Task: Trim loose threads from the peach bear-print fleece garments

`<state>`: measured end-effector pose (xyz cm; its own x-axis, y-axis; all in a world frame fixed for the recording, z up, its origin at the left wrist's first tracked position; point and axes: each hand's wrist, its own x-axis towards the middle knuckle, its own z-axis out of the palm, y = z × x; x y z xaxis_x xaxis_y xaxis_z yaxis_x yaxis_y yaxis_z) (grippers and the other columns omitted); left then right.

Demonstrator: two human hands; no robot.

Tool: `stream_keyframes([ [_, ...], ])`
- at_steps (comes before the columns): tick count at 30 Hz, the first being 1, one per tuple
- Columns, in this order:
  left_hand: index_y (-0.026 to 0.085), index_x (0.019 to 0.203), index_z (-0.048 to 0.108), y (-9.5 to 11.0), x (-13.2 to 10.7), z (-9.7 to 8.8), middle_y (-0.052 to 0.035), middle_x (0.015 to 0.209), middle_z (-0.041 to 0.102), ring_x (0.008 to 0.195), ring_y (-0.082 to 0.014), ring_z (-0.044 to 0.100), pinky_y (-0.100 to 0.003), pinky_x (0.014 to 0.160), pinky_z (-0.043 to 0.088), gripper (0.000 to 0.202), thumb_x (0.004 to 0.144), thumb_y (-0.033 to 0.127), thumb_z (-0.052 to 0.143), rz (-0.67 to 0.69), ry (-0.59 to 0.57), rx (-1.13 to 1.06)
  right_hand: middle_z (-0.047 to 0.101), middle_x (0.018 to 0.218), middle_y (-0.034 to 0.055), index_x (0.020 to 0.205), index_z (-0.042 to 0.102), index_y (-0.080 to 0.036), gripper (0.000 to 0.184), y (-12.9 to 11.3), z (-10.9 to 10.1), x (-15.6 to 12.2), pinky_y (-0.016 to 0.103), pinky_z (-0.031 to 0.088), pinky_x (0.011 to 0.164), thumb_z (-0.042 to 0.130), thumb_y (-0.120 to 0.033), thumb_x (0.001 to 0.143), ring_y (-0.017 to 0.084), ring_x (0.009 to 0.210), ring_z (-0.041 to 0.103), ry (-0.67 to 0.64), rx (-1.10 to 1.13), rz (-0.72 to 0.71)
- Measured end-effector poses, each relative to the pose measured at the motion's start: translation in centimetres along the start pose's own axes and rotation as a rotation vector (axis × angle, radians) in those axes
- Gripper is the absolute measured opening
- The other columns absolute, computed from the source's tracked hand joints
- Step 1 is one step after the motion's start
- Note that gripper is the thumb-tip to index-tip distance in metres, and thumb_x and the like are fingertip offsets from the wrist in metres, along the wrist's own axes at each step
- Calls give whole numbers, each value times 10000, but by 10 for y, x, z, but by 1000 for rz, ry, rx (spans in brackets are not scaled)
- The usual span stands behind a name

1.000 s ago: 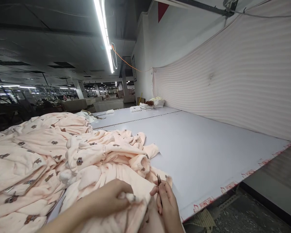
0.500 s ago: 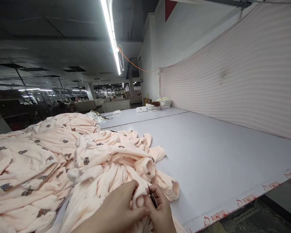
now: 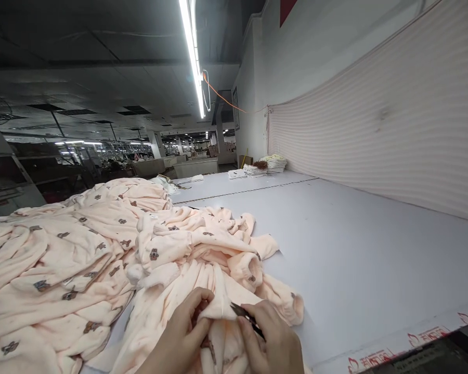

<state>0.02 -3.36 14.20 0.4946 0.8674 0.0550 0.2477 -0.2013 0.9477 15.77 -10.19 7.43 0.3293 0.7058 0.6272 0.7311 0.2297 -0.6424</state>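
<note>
The pale table (image 3: 354, 249) stretches under the work, going far to the right of the hands and also beyond them. Along its far right side, well apart from the hands, there is a striped cloth (image 3: 374, 130), hung like a curtain. To the left of the hands lies a large heap (image 3: 66, 249) of soft, peach-coloured clothes with small brown animal prints.

The garment (image 3: 167, 301), of similar peach colour, is directly at the hands; its folds spread before them and below them, on the table. One gathered cuff (image 3: 249, 270) rests just beyond the right hand. Much farther ahead of the hands are the stacks of folded cloth (image 3: 276, 164).

The left hand (image 3: 183, 327) is curled, and it grasps a raised fold of the garment between its thumb and its fingers. The right hand (image 3: 275, 337), beside it, is closed in a loose grip around dark snips (image 3: 244, 315). Their pointed end is directed toward the left hand and appears to meet this fold. Whether the blades are apart, I cannot tell.
</note>
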Motion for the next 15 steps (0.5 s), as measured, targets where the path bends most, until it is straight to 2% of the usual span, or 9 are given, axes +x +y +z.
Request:
stream_keyframes([
  [3,229,956,571,0,0,-6,14,788,545,731,-172,512,-236,617,407,193,770,279,559,-43,-55,-115,644,794,25,956,611,-262,195,2,5,0,264,488,565,515,-384,837,198,647,646,-6,-22,20],
  [4,211,926,595,-1,2,-9,15,759,542,715,-167,503,-231,607,393,188,772,318,583,-80,-101,-146,642,780,19,926,595,-261,149,2,6,2,261,479,563,505,-336,834,197,645,643,-12,-35,37],
  [7,155,689,608,-3,8,-17,27,632,497,640,-138,449,-220,584,354,259,751,405,642,-224,-201,-232,631,710,1,806,530,-249,64,3,10,13,255,448,570,476,-237,840,192,645,631,-11,-72,154],
  [10,147,696,617,-6,14,-24,24,641,531,640,-132,467,-217,607,373,254,744,391,667,-346,-170,-398,615,650,-24,736,513,-238,116,1,11,23,237,430,554,541,-284,839,171,606,610,-84,-1,220],
  [12,138,732,637,-8,15,-26,10,660,564,654,-138,495,-226,624,390,232,744,366,679,-367,-169,-496,643,715,-22,785,582,-238,95,0,10,24,227,451,593,588,-328,815,166,660,627,-142,110,168],
  [15,119,746,661,-10,14,-26,-18,687,611,671,-152,526,-249,651,407,231,762,349,666,-359,-227,-580,668,866,-3,994,650,-278,214,-2,7,19,236,477,686,593,-383,816,180,781,644,-153,202,45],
])
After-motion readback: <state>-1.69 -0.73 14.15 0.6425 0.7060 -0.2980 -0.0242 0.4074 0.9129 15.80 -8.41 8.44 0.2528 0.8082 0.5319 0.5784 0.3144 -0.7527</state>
